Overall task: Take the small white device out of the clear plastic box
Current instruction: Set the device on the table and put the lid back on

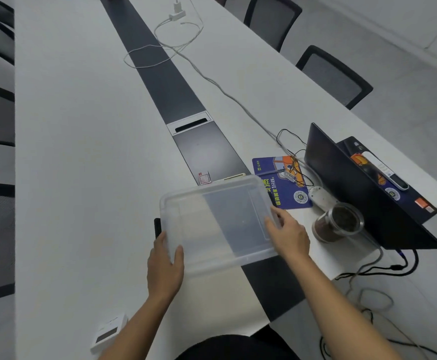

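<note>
small white device (109, 333) sits at bottom left of frame on the white table (82, 152), dark screen up, just left of the left forearm, well apart from the clear plastic box (218, 222) and outside it. dark clothing of the person at bottom centre. left hand (164, 268) grips the near-left corner of the box, thumb over the rim, fingers down the outer wall, clamped on it. right hand (287, 233) holds the right rim, fingertips curled over the edge, also clamped on it. box looks empty, sits at lower centre of frame, straddling the dark centre strip (176, 81) that runs up the table. can't tell if the box is lifted or resting. small black object (157, 227) pokes out just beside the box's left wall, above the left hand. behind the box: a small red-and-white card (204, 178) and a pale flat item (234, 176) mostly hidden by the far rim. right of the box: blue printed pad (281, 185) with an adapter and black cables on it, white power strip (321, 196), glass jar (338, 222) with dark contents near the right hand, open dark laptop (363, 188) at right. white charger (177, 11) and looped white cable (170, 45) at upper centre. black mesh chairs (334, 74) upper right, more along left edge.
</note>
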Demonstrator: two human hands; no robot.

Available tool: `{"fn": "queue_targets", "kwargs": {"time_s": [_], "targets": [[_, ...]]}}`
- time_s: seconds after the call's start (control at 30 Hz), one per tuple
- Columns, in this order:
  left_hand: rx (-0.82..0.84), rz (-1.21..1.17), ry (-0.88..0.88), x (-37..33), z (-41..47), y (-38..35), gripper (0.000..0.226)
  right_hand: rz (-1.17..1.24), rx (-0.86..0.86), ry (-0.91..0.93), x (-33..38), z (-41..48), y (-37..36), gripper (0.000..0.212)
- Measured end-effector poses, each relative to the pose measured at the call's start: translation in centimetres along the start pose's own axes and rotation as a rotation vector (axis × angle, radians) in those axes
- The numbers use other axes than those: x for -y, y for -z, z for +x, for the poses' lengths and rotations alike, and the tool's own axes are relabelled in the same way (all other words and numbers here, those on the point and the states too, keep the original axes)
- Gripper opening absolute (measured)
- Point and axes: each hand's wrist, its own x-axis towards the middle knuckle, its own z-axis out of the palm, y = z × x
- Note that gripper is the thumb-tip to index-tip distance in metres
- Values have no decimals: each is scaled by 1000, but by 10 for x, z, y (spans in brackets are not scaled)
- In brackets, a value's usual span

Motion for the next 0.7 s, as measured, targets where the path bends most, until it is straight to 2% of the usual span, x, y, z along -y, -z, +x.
{"fn": "queue_targets", "kwargs": {"time_s": [0.13, 0.2, 0.27, 0.37, 0.43, 0.53, 0.7], "targets": [[-80, -16, 48, 23, -17, 9, 57, 63, -22, 47, -19, -41, -7, 44], [-152, -5, 86, 31, -23, 10, 69, 76, -42, 40, -31, -48, -14, 54], [-204, -7, 160, 37, -23, 9, 86, 125, -6, -69, -40, -44, -21, 75], [-99, -240, 333, 38, -18, 10, 102, 380, 191, -278, -43, -35, -23, 111], [-35, -374, 400, 37, -15, 11, 99, 434, 203, -284, -41, -33, -23, 112], [-108, -251, 296, 35, -13, 13, 95, 368, 72, -203, -34, -35, -21, 98], [-83, -79, 198, 23, -14, 10, 97, 289, 86, -162, -20, -44, -24, 113]]}}
